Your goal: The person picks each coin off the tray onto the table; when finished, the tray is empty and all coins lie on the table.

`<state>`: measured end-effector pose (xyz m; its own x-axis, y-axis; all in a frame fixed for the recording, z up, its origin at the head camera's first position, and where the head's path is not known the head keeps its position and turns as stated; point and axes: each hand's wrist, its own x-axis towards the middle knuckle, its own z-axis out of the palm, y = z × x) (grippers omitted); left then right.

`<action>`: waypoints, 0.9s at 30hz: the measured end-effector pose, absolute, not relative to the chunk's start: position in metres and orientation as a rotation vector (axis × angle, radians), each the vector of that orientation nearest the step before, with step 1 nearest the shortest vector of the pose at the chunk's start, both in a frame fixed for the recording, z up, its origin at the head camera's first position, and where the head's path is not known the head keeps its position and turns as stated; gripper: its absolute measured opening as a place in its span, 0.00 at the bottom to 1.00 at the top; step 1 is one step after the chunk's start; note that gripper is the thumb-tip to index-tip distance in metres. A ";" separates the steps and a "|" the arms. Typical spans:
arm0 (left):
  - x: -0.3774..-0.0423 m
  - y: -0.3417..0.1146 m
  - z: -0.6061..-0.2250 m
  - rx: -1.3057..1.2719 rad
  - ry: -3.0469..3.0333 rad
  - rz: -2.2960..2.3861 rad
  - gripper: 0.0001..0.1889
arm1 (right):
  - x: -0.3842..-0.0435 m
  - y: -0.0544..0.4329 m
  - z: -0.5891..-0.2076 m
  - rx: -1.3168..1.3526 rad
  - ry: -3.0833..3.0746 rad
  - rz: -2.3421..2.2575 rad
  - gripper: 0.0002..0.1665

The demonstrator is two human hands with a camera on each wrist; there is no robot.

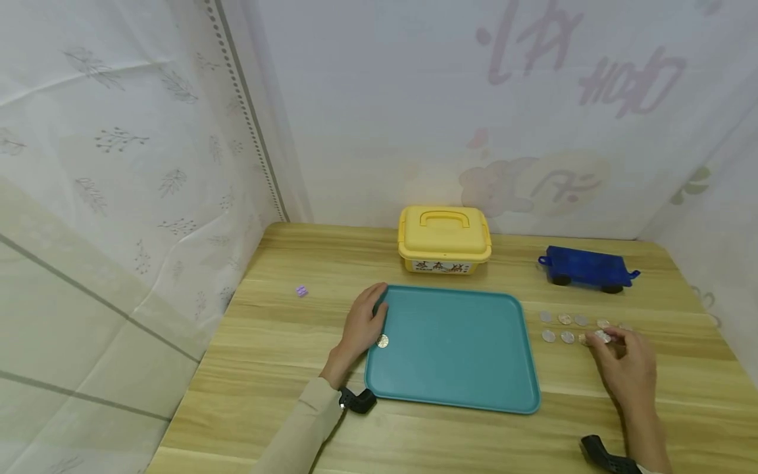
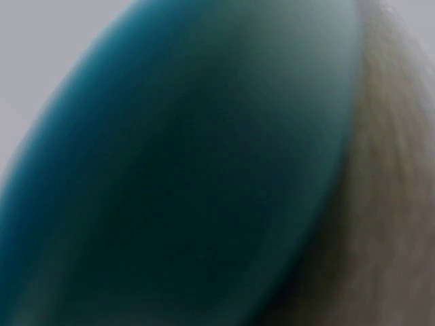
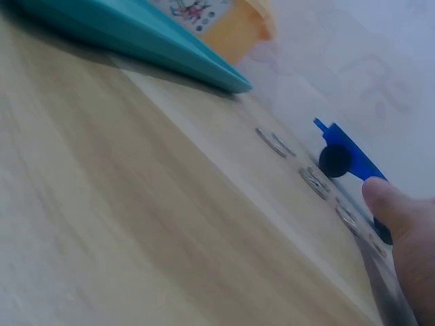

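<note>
My left hand (image 1: 360, 324) rests along the left rim of a teal tray (image 1: 453, 349), its fingers at the far left corner. Just beside its thumb, a gold-coloured coin (image 1: 382, 340) lies on the tray's left edge. Over two rows of coins at the right, my right hand (image 1: 630, 365) pinches a silver coin (image 1: 603, 336) between thumb and fingers. Several silver and gold-coloured coins, such as a silver coin (image 1: 549, 336), lie flat on the table; the hand partly covers some. In the right wrist view the thumb (image 3: 391, 204) shows, but the pinched coin is hidden.
Behind the tray stands a yellow lidded box (image 1: 444, 240) with a handle. A blue toy wagon (image 1: 586, 266) with black wheels is at the back right. One small purple brick (image 1: 301, 290) lies left on the wooden table (image 1: 266, 368). Pale curtains (image 1: 355, 118) hang around it.
</note>
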<state>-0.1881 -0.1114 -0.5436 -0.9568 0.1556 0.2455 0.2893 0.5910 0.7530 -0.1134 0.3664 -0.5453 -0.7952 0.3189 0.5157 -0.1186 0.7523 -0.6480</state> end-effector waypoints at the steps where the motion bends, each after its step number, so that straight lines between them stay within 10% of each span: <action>1: -0.188 -0.111 -0.543 -0.374 -2.662 -1.305 0.24 | -0.114 0.368 -0.546 -0.149 -2.323 0.898 0.22; 27: -0.188 -0.111 -0.543 -0.383 -2.670 -1.297 0.24 | -0.109 0.370 -0.546 -0.262 -2.351 0.854 0.13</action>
